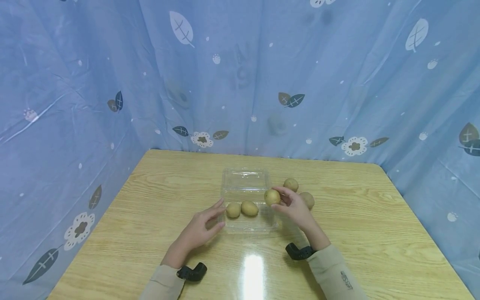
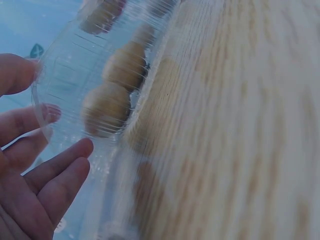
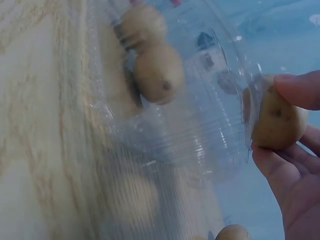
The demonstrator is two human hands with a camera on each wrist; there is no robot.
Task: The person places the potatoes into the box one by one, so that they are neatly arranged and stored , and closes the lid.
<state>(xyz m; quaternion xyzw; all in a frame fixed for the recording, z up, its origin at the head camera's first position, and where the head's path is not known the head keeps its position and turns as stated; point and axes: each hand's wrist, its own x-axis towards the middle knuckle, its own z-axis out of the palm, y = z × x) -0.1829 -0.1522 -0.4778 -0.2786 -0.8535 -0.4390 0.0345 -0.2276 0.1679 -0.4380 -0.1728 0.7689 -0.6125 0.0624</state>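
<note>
A clear plastic clamshell box (image 1: 247, 229) lies on the table with its lid (image 1: 245, 179) folded back. Two potatoes, a rounder one (image 1: 233, 210) and a longer one (image 1: 249, 208), sit side by side in its left part. My right hand (image 1: 297, 211) pinches another potato (image 1: 271, 197) between thumb and fingers, over the box's right side. In the right wrist view this potato (image 3: 280, 117) is at the plastic rim. At the box's left edge is my left hand (image 1: 198, 229), fingers extended. Its fingertips (image 2: 82, 150) are close to the clear wall in the left wrist view.
Two more potatoes, one farther back (image 1: 291, 184) and one partly behind my right hand (image 1: 307, 200), lie on the wooden table (image 1: 356, 216) right of the box. A blue patterned curtain (image 1: 243, 83) hangs behind and along both sides. Black devices sit on both wrists.
</note>
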